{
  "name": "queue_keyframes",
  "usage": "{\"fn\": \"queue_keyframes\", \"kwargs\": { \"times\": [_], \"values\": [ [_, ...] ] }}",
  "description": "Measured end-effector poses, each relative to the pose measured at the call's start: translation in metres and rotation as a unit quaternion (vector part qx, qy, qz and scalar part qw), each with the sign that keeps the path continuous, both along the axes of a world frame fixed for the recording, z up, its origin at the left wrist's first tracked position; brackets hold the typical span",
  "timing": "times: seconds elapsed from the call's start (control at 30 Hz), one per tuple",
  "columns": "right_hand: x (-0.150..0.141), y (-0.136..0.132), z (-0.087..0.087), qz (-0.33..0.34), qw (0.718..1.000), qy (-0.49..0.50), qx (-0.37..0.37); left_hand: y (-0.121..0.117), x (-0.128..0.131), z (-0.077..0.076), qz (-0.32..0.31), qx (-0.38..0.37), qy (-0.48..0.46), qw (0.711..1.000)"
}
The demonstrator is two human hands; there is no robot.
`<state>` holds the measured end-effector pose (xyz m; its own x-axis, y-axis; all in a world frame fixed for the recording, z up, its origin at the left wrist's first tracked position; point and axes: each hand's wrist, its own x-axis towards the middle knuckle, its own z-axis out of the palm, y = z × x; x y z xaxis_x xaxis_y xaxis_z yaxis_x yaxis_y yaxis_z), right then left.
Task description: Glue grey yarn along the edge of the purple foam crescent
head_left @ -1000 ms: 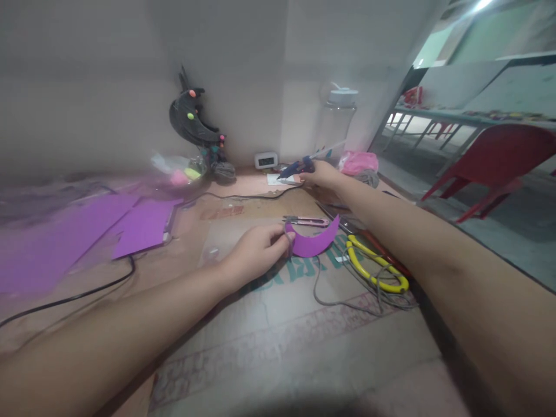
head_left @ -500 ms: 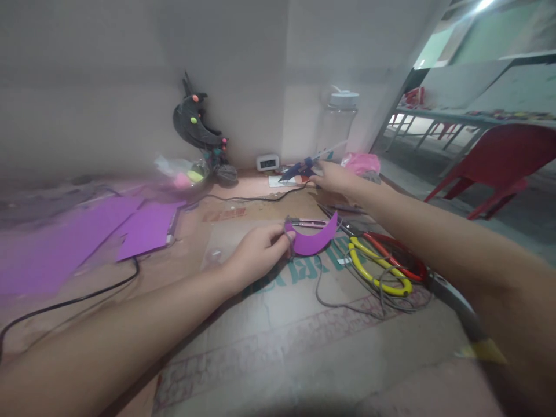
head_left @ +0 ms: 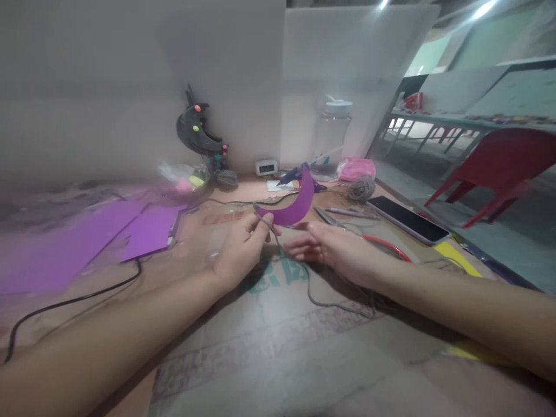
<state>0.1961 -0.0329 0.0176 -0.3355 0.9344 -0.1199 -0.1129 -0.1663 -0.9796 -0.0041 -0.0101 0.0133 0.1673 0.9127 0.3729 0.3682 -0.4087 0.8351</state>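
one purple crescent [head_left: 297,209], plus cord [head_left: 309,289], tight in left hand [head_left: 242,244], right hand [head_left: 333,249] loosely uncurled nearby

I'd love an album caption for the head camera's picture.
Purple crescent held in the left hand, grey string trailing below, the right hand close by.
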Motion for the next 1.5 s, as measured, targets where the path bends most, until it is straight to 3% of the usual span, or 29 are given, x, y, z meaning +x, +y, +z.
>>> {"fn": "queue_keyframes", "kwargs": {
  "times": [0.07,0.2,0.3,0.43,0.57,0.7,0.9,0.97,1.07,1.2,1.33,1.5],
  "values": [
    [-0.003,-0.010,-0.002,0.067,0.996,0.017,-0.049,0.001,0.000,-0.001,0.005,-0.003,0.007,1.000],
    [-0.006,-0.021,0.006,0.231,0.970,0.031,-0.074,0.004,0.000,-0.004,0.003,-0.011,0.011,1.000],
    [-0.004,-0.023,0.014,0.274,0.957,0.007,-0.094,0.005,0.000,-0.005,-0.002,-0.015,0.015,1.000],
    [-0.001,-0.017,0.017,0.186,0.978,-0.022,-0.097,0.006,0.000,-0.004,-0.005,-0.017,0.026,0.999],
    [0.000,-0.008,0.006,0.095,0.994,-0.032,-0.042,0.005,0.000,-0.004,-0.008,-0.011,0.024,1.000],
    [-0.003,-0.007,-0.002,0.105,0.993,0.017,-0.053,0.001,0.000,-0.004,-0.040,0.022,0.058,0.997],
    [-0.011,-0.017,-0.004,0.200,0.975,0.081,-0.053,0.000,0.000,-0.003,-0.051,0.038,0.090,0.994],
    [-0.009,-0.016,0.002,0.190,0.980,0.055,-0.028,0.002,-0.001,-0.004,-0.035,0.032,0.077,0.996],
    [0.002,-0.007,0.021,0.116,0.991,-0.045,0.041,0.006,-0.001,-0.006,-0.030,0.018,0.055,0.998],
    [0.025,0.011,0.054,0.083,0.952,-0.246,0.164,0.007,-0.002,-0.007,-0.050,0.003,0.042,0.998],
    [0.046,0.022,0.076,0.032,0.908,-0.333,0.251,0.006,0.000,-0.005,-0.065,-0.026,0.029,0.997],
    [0.059,0.028,0.085,-0.032,0.870,-0.387,0.304,0.007,0.001,-0.005,-0.081,-0.037,0.015,0.996]
  ]
}}
